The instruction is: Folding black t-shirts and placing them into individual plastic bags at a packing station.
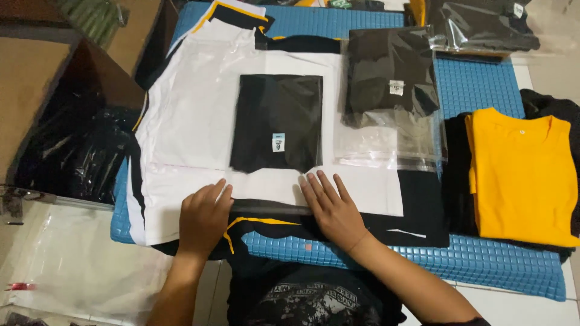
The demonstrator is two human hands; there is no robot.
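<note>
Head view, read from near to far. Nearest the camera, our left hand (204, 218) and right hand (333, 210) both rest palm-down on the near edge of a white sheet (187, 115), along a grey strip (266, 208) that runs between them. The left hand is loosely curled, knuckles up, its fingertips on the sheet; the right hand is fully open with fingers spread flat. Neither hand grips anything; each only presses.

We judge that the step in hand is flattening this near edge, and that it goes well if both palms press evenly and the edge stays parallel to the counter (483, 265), a blue gridded mat, so that no crease runs in toward the middle.

Just beyond the fingertips, centred on the white sheet, lies 1 folded black garment (277, 121) with a small tag, square to the edge and apart from both hands. To its right a second black garment sits in a clear bag (389, 78), overlapping the sheet's right side. Further right lies an orange shirt (522, 175) on dark cloth, and at the far right corner 1 more bagged dark garment (483, 27).
</note>
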